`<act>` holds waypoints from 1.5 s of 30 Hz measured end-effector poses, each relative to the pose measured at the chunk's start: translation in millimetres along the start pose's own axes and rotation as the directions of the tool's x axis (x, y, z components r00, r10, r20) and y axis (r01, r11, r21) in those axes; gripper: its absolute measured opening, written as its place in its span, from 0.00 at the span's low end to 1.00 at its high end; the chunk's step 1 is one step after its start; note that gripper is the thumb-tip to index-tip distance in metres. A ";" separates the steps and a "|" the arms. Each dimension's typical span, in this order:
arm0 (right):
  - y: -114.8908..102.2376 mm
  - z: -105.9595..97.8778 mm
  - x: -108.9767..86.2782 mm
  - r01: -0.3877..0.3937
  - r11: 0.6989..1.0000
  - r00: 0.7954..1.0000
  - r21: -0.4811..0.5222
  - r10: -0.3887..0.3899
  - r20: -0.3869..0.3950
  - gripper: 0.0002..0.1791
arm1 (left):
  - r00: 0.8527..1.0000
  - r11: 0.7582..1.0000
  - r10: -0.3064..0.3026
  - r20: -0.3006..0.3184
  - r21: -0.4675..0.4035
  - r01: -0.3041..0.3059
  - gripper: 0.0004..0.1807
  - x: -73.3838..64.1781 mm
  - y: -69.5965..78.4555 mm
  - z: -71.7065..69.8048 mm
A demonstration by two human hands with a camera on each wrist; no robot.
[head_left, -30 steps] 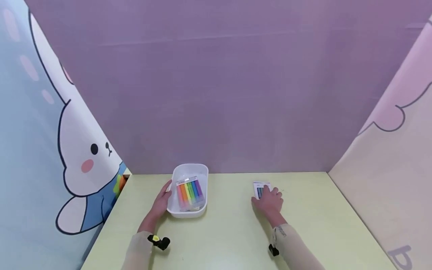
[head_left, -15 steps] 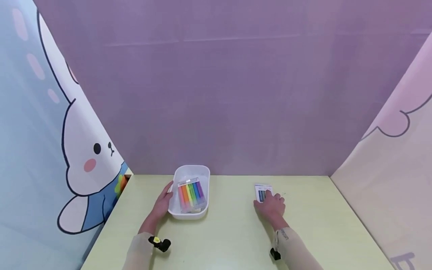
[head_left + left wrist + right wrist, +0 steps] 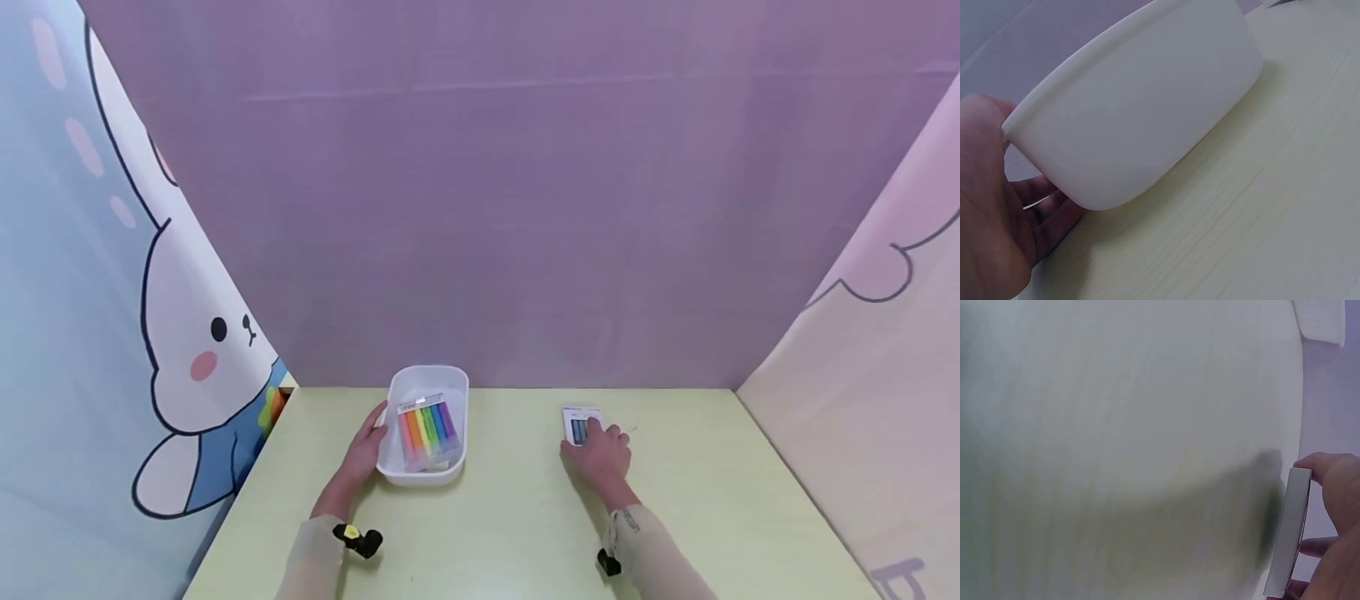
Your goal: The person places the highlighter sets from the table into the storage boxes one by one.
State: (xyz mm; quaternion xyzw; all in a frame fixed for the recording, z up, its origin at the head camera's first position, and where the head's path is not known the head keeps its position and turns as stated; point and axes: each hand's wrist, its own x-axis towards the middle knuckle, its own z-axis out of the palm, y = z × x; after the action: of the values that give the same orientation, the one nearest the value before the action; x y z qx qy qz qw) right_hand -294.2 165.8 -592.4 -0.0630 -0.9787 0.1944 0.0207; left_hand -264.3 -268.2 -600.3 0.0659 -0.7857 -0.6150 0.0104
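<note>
A white plastic tub stands on the table left of the middle. Inside it lies a clear pack of rainbow-coloured markers, over something pale that is mostly covered. My left hand holds the tub by its left side, thumb at the rim and fingers low against the outer wall. To the right, my right hand grips a small, flat white box with a window showing dark sticks. In the right wrist view the thumb is at one end of the box's pale edge and fingers at the other.
The pale wooden table reaches back to a purple cloth wall. A rabbit-print cloth hangs on the left, a pink and cream one on the right. Black wrist cameras sit at both cuffs.
The head view has shifted slightly. Both hands keep nearly the same places and holds, left on the tub and right on the small box.
</note>
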 end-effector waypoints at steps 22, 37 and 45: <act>-76.2 -17.0 -3.1 0.094 0.995 0.993 -0.021 -0.096 -0.074 0.41 | 1.000 1.000 -0.006 0.005 0.016 0.005 0.27 -2.5 -4.9 1.6; -142.4 -48.8 -13.0 0.128 0.991 0.987 0.039 -0.124 -0.098 0.41 | 0.999 1.000 -0.003 0.035 0.031 0.002 0.27 -0.5 -1.2 -2.9; -179.2 -56.3 -18.1 0.144 0.989 0.987 0.025 -0.142 -0.068 0.44 | 1.000 1.000 -0.010 0.021 0.027 0.010 0.27 1.2 2.6 1.0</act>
State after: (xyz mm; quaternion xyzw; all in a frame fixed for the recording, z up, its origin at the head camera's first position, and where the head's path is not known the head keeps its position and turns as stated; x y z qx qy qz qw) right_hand -293.2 20.4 -472.1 0.0015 -0.9764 0.2048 0.0679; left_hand -265.8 -266.8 -598.1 0.0634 -0.7938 -0.6049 -0.0019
